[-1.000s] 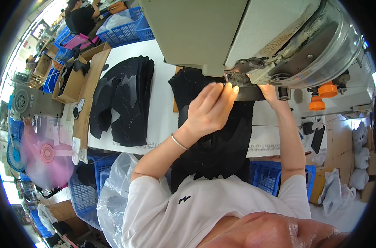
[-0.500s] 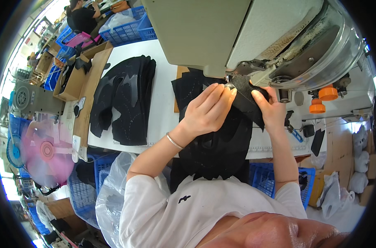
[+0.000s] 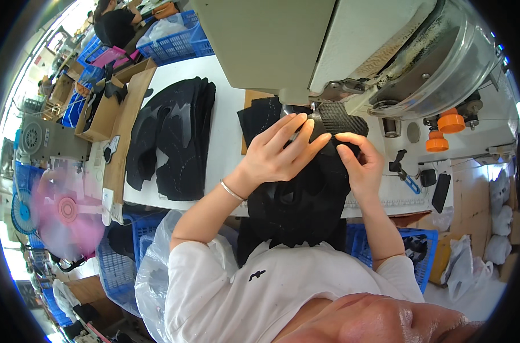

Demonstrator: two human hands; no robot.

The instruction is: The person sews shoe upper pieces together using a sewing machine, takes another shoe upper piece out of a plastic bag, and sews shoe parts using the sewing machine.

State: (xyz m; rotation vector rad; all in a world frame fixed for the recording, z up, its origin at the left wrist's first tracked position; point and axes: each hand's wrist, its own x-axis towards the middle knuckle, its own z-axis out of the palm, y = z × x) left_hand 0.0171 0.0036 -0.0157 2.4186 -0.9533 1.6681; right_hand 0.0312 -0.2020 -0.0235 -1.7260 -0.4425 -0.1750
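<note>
A black fabric piece with a mesh patch (image 3: 341, 119) lies under the presser-foot area of a sewing machine (image 3: 271, 46). My left hand (image 3: 280, 150) rests on the black piece just left of the mesh, its fingers stretched out flat beside the metal foot. At the near edge of the mesh is my right hand (image 3: 363, 163), thumb and forefinger apart with dark material showing between them. A larger cut black piece (image 3: 294, 200) hangs from the table's front edge over my lap. Part of the fabric is hidden under my hands.
Left on the white table lies a stack of black cut pieces (image 3: 171, 137). Orange knobs (image 3: 451, 120) sit on the machine's right side, near a blue-handled tool (image 3: 411, 184). Blue baskets (image 3: 423, 257) stand below, a pink fan (image 3: 68, 210) at left. Another person (image 3: 116, 26) sits far left.
My right hand has let the mesh part down and drawn back toward me, thumb and forefinger parting. My left fingers have gone from bunched together to spread flat on the fabric.
</note>
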